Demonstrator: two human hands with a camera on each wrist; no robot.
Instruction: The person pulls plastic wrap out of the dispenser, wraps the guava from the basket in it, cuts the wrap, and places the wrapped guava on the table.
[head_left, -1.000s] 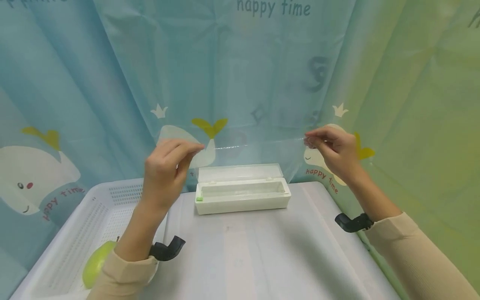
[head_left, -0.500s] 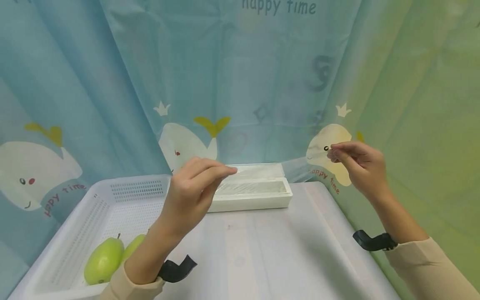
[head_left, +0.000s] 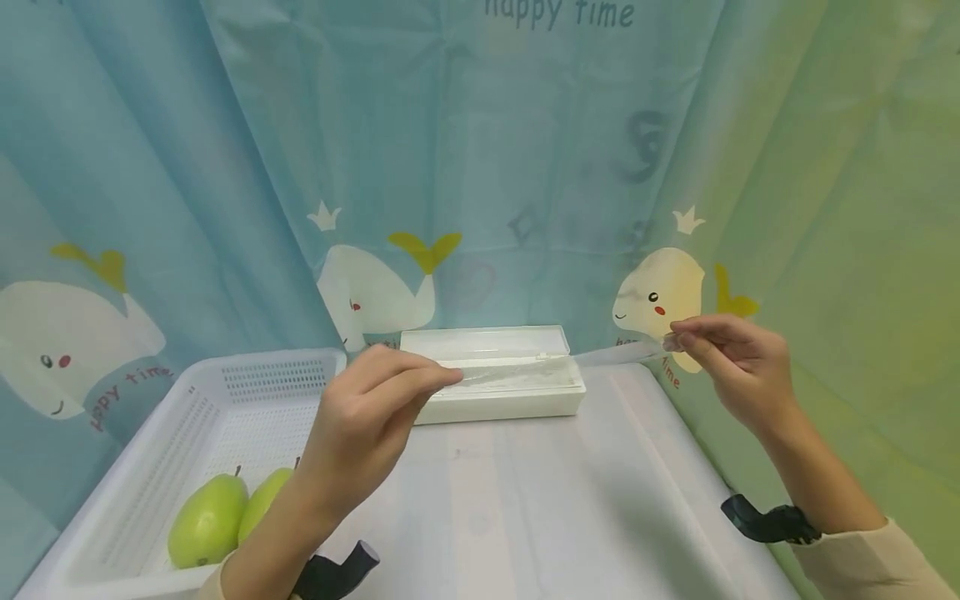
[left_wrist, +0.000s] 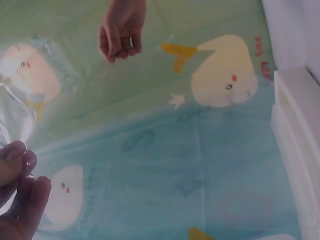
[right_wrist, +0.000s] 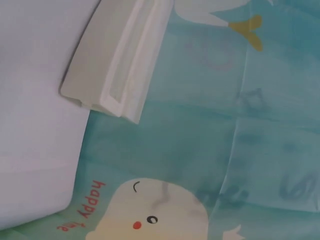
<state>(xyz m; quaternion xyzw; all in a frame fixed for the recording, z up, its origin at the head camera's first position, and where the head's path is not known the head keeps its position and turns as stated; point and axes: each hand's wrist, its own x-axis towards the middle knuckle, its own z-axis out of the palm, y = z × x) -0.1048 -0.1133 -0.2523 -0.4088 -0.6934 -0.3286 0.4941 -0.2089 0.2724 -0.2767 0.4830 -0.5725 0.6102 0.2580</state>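
A strip of clear cling film (head_left: 618, 353) stretches between my two hands above the table. My left hand (head_left: 371, 408) pinches one end between thumb and fingertips, overlapping the left part of the dispenser in the head view. The other end is bunched in the pinched fingers of my right hand (head_left: 738, 367), off to the right. Behind the film stands a white cling film dispenser (head_left: 510, 407), its lid (head_left: 487, 340) raised at the back. In the left wrist view, glossy film (left_wrist: 22, 112) shows beside the left fingertips (left_wrist: 37, 192).
A white perforated basket (head_left: 281, 375) stands on the left of the table (head_left: 495, 517), holding two green pears (head_left: 208, 521), one partly behind my left arm. A printed curtain (head_left: 525, 167) hangs close behind the table and along its right side.
Both hands have come down and shifted right, keeping the film between them. The film now hangs lower, across the dispenser's opening in the head view. A second pear has come into sight.
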